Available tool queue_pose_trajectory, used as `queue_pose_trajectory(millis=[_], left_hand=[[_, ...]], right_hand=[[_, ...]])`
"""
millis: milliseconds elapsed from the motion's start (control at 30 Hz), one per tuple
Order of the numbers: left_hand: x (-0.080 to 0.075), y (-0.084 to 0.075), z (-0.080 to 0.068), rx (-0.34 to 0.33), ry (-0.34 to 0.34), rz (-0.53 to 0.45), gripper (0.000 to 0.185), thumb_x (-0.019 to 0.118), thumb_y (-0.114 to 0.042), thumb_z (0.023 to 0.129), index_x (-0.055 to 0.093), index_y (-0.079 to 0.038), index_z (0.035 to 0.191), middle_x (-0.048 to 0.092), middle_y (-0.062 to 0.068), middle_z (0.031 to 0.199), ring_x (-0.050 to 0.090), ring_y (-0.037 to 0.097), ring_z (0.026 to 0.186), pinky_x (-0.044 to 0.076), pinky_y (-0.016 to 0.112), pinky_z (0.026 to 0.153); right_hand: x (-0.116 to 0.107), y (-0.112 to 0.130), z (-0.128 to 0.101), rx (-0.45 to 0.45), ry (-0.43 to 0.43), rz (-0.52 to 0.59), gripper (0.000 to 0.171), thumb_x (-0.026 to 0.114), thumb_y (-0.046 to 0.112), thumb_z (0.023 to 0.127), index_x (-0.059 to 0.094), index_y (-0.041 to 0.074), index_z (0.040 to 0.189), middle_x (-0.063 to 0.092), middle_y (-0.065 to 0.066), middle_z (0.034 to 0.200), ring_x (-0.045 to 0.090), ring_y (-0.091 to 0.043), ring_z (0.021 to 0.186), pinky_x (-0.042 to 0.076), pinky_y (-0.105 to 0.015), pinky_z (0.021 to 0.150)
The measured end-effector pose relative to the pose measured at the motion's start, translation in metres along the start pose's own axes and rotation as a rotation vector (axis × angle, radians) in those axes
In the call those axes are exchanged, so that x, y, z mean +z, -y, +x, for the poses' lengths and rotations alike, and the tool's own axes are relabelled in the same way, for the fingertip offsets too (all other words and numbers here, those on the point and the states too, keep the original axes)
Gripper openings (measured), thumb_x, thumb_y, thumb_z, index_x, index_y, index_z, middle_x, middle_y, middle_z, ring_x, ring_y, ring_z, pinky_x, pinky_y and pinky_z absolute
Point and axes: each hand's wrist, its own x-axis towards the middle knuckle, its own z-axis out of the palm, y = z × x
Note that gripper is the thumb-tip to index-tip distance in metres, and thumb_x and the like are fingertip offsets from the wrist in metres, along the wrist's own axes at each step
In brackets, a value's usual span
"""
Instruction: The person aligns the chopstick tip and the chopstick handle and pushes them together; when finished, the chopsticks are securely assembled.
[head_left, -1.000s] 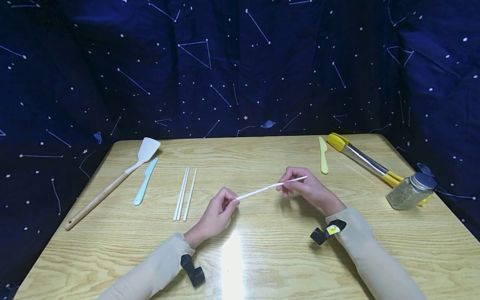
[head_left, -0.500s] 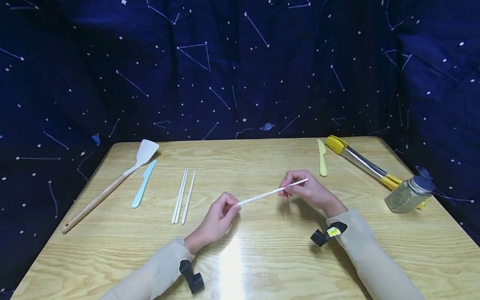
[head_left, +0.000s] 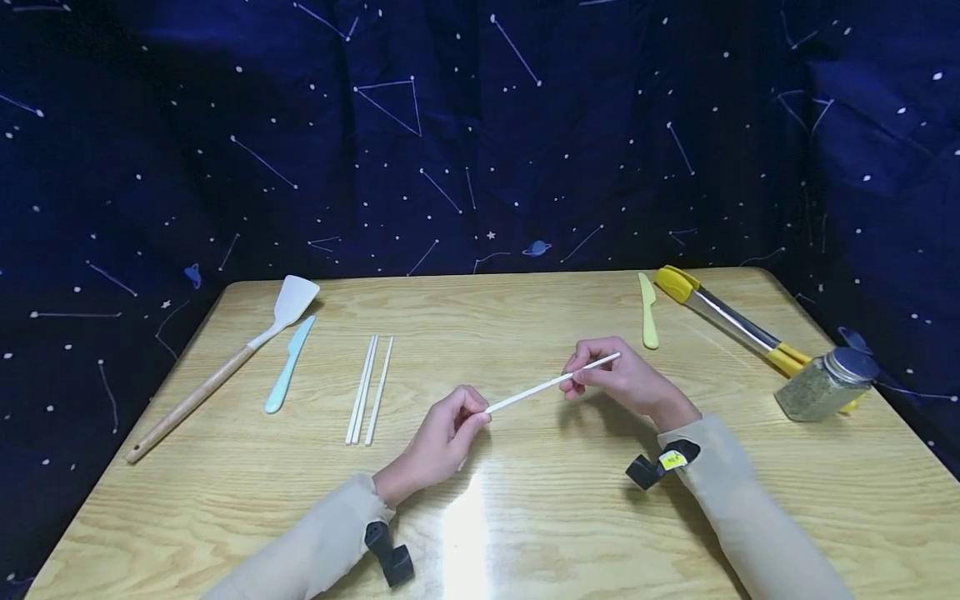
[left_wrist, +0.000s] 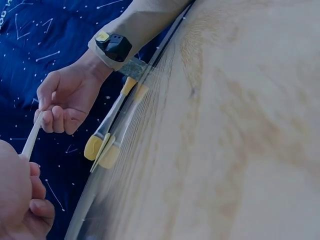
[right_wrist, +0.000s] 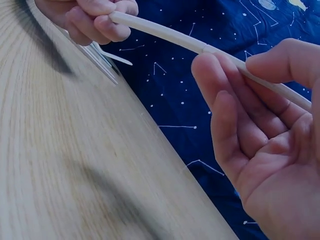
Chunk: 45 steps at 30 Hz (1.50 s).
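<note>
A white chopstick (head_left: 528, 392) is held slantwise above the table between both hands. My left hand (head_left: 444, 437) pinches its near-left end between thumb and fingers. With thumb and fingertips, my right hand (head_left: 626, 379) pinches it toward the other end, which pokes out past the thumb. In the right wrist view, the chopstick (right_wrist: 165, 34) shows a small step just before the right fingertips, and the right palm (right_wrist: 280, 185) faces the camera. The left wrist view catches the back part of the left hand (left_wrist: 17, 195) and a short length of the chopstick (left_wrist: 32, 137).
Left of the hands, three white chopsticks (head_left: 371, 392) lie on the wooden table (head_left: 480, 317). Farther left are a light-blue knife (head_left: 288, 367) and a white spatula (head_left: 225, 367). At right lie a yellow knife (head_left: 648, 312), yellow-tipped tongs (head_left: 727, 317) and a seasoning jar (head_left: 825, 387).
The chopstick looked bent midway a second ago and now appears straight. My left hand has shifted slightly right, and my right hand has slid a little right as well.
</note>
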Motion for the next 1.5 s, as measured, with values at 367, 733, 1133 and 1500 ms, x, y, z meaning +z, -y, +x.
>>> queue_pose_trajectory(millis=[367, 733, 1133, 1500], left_hand=[[-0.001, -0.002, 0.004, -0.068, 0.006, -0.032, 0.010, 0.054, 0.001, 0.095, 0.051, 0.001, 0.085, 0.056, 0.015, 0.087, 0.040, 0.002, 0.063, 0.035, 0.015, 0.053], [0.004, -0.013, 0.004, -0.104, 0.057, -0.096, 0.004, 0.058, 0.001, 0.092, 0.057, -0.002, 0.089, 0.061, 0.015, 0.084, 0.042, 0.001, 0.061, 0.036, 0.015, 0.052], [0.000, -0.018, 0.005, -0.084, 0.222, -0.388, 0.039, 0.040, 0.004, 0.094, 0.035, 0.012, 0.132, 0.057, 0.037, 0.098, 0.062, 0.022, 0.075, 0.055, 0.030, 0.065], [0.001, -0.021, 0.006, -0.055, 0.306, -0.219, 0.045, 0.049, -0.002, 0.098, 0.037, 0.003, 0.141, 0.065, 0.025, 0.106, 0.063, 0.039, 0.096, 0.055, 0.031, 0.081]], right_hand=[[-0.004, 0.003, -0.001, 0.092, -0.003, -0.033, 0.021, 0.051, -0.006, 0.093, 0.061, 0.009, 0.083, 0.073, -0.002, 0.084, 0.071, -0.013, 0.075, 0.056, -0.030, 0.074], [0.009, 0.015, 0.002, 0.013, -0.184, 0.108, 0.017, 0.038, 0.017, 0.105, 0.053, 0.010, 0.105, 0.066, 0.002, 0.086, 0.063, -0.007, 0.077, 0.054, -0.021, 0.071], [0.026, 0.018, 0.008, 0.113, -0.225, -0.010, 0.019, 0.034, 0.016, 0.106, 0.049, 0.006, 0.100, 0.058, 0.003, 0.076, 0.053, -0.007, 0.065, 0.049, -0.020, 0.063], [0.046, 0.009, 0.012, 0.159, -0.077, -0.124, 0.022, 0.034, 0.014, 0.105, 0.050, -0.001, 0.100, 0.057, -0.003, 0.076, 0.056, -0.009, 0.064, 0.049, -0.024, 0.064]])
